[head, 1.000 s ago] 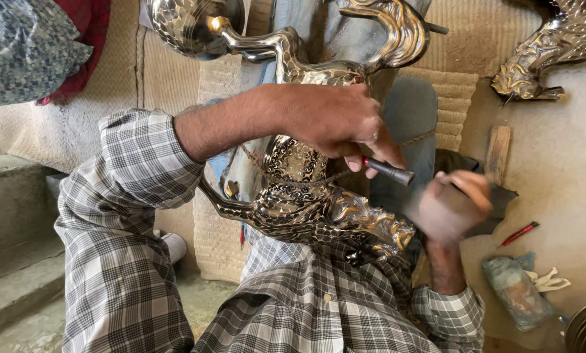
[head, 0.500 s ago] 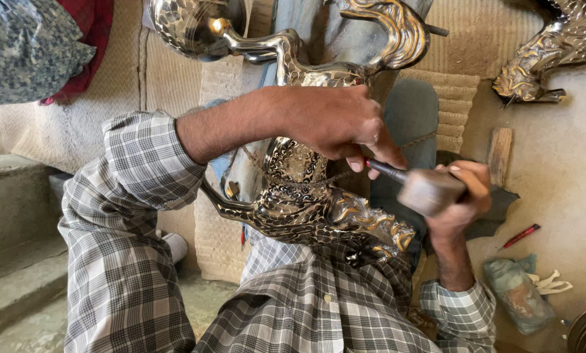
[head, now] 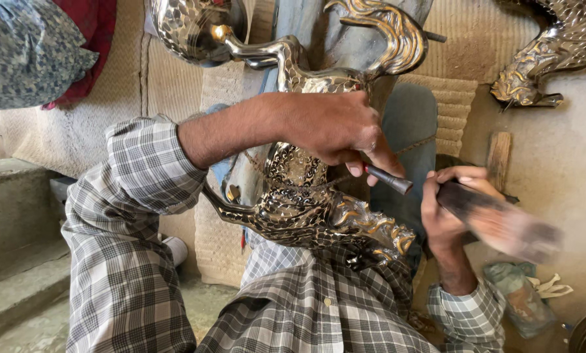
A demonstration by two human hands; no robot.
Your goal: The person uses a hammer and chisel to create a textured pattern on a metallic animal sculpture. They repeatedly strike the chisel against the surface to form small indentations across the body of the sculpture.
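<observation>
Metal punch: the left hand [head: 335,127], at frame centre, pinches a short dark metal punch [head: 388,178] between thumb and fingers, its tip hidden under the fingers against the figure, its butt pointing to the lower right.
Punch axis: it slants from upper left down to lower right, so the butt end faces the other hand.
Right hand: the right hand [head: 447,206], just right of centre, is closed around the handle of a dark hammer [head: 502,225], which is motion-blurred and stretches towards the lower right edge of the frame.
Gap: the hammer lies just beside the punch's butt, apart from it; the right hand is the nearer of the two to that end, while the left is on the shaft itself.
Workpiece: a shiny engraved silver-and-gold metal animal figure [head: 306,209] lies across the lap, below and left of the punch, its long body running from middle left to lower right, with a curled gold-edged part rising to the top of the frame.
Sleeves: grey checked shirt sleeves [head: 133,216] cover both arms.
Surroundings: a second ornate metal piece [head: 541,59] lies in the upper right, a wooden stick [head: 499,160] stands right of the hands, and a crumpled rag [head: 522,297] sits at lower right on the pale floor.
</observation>
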